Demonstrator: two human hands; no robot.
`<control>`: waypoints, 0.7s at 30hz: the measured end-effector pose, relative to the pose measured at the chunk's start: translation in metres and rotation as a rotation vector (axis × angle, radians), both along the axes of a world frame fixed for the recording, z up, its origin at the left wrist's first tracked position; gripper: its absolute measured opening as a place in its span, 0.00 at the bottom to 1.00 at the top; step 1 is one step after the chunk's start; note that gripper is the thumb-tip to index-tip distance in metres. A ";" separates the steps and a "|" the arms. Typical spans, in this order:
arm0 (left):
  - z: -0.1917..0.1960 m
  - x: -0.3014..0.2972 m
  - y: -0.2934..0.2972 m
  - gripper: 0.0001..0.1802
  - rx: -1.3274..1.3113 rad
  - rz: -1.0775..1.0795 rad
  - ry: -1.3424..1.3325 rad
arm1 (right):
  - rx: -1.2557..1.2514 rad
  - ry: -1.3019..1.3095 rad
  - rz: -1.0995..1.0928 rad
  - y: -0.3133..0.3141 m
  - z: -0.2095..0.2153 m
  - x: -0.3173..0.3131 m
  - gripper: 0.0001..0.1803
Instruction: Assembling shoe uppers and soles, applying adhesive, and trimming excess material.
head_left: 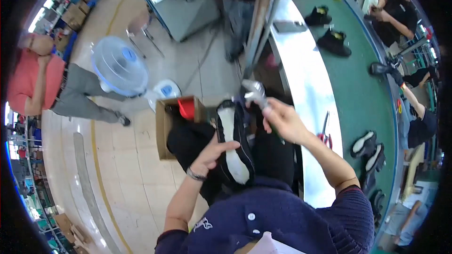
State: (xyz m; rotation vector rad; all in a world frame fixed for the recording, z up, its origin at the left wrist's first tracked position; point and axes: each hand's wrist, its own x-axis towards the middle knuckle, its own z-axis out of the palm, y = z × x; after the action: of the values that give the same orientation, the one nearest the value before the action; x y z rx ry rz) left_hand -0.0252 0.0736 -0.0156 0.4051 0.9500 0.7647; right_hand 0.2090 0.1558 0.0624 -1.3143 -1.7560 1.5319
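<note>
A black shoe upper (242, 153) with a pale sole-side bottom facing up rests over my lap. My left hand (212, 155) is closed around its near side, with the thumb laid across the pale bottom. Just beyond the shoe's toe end, my right hand (286, 123) grips a hammer (255, 93). Its shiny metal head is slightly blurred and hangs above and to the right of the shoe. Part of a green handle shows below my right fist.
A cardboard box (162, 134) holding a red item stands left of my knees. A metal-topped bench (313, 84) with red-handled scissors (325, 136) runs along my right. Beyond lies a green conveyor (376, 117) carrying black shoes. A fan (120, 66) and a standing person (42, 75) are at left.
</note>
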 end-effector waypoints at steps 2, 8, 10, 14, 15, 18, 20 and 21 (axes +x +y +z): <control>0.007 -0.002 -0.001 0.56 0.195 -0.034 0.130 | -0.254 0.222 -0.027 0.001 0.006 0.012 0.18; -0.020 0.009 0.005 0.77 0.598 -0.034 0.198 | -0.574 0.441 0.048 -0.021 -0.026 0.024 0.11; -0.041 0.013 -0.010 0.80 0.555 -0.057 0.154 | -0.710 0.404 0.128 -0.034 -0.028 0.023 0.15; -0.081 0.018 -0.043 0.84 0.576 -0.116 0.200 | -0.746 0.330 0.220 -0.067 -0.056 0.029 0.11; -0.086 0.017 -0.048 0.84 0.562 -0.116 0.196 | -0.760 0.328 0.217 -0.074 -0.059 0.030 0.11; -0.089 0.011 -0.055 0.85 0.655 -0.186 0.117 | -0.785 0.213 0.206 -0.089 -0.070 0.031 0.22; -0.083 0.013 -0.050 0.74 0.349 -0.043 -0.248 | -0.797 0.171 0.252 -0.085 -0.066 0.032 0.22; -0.086 0.013 -0.049 0.74 0.347 -0.041 -0.245 | -0.805 0.136 0.301 -0.084 -0.063 0.031 0.22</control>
State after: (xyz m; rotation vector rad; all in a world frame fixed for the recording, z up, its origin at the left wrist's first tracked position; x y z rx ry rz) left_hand -0.0119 0.0250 -0.1011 0.6154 0.5778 0.9213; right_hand 0.2395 0.0721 -0.0011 -1.2499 -1.3220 2.6006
